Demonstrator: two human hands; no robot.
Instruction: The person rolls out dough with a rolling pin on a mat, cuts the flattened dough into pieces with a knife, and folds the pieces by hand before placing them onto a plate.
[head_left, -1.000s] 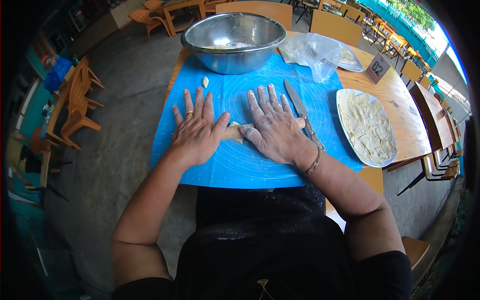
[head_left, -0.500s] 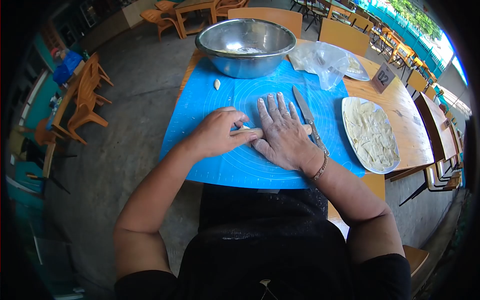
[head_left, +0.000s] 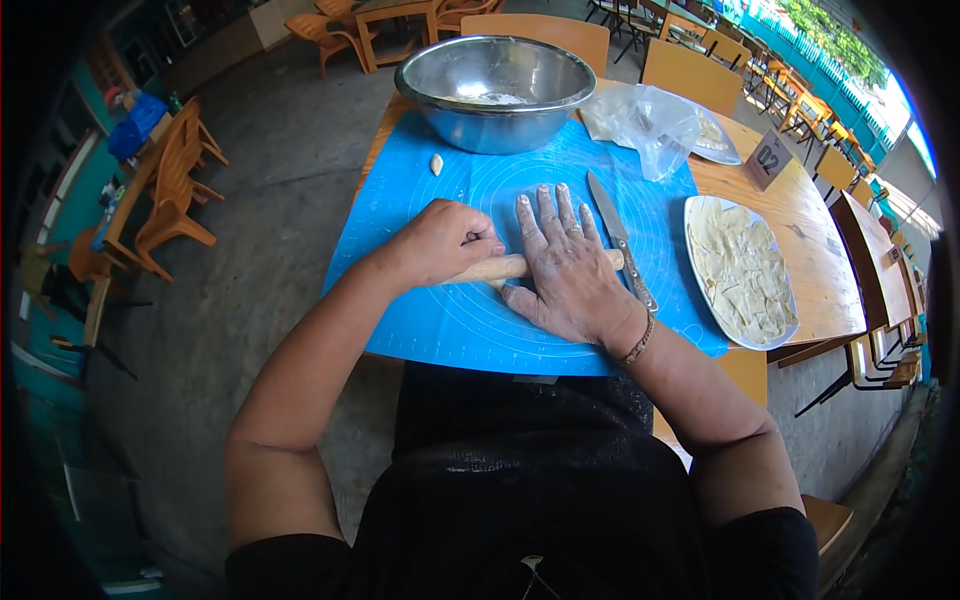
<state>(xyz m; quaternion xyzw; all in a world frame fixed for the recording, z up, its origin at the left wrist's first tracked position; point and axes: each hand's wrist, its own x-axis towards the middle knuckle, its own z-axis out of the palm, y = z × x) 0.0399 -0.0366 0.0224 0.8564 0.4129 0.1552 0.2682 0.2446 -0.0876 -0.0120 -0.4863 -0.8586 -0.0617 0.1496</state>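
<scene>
A wooden rolling pin [head_left: 490, 268] lies crosswise on the blue silicone mat [head_left: 420, 325]. My right hand [head_left: 572, 268], whitened with flour, lies flat over the pin with its fingers stretched out and apart. My left hand [head_left: 452, 243] is closed, fingertips bent down just behind the pin's left part; what they pinch, if anything, is hidden. A sliver of pale dough [head_left: 497, 285] shows under the pin beside my right thumb. Beyond the left hand sits a small dough piece [head_left: 436, 165]. A knife [head_left: 615, 230] with a patterned handle rests right of my right hand.
A large metal bowl [head_left: 495, 120] with white flour inside stands at the mat's far edge. On the right, an oval plate [head_left: 692, 262] carries flat dough wrappers. Behind are a clear plastic bag [head_left: 655, 130], another plate [head_left: 728, 155] and a number sign [head_left: 768, 160].
My left hand has risen slightly and curled its fingers tighter, uncovering more of the pin's left end. The right hand remains flat on the pin.
</scene>
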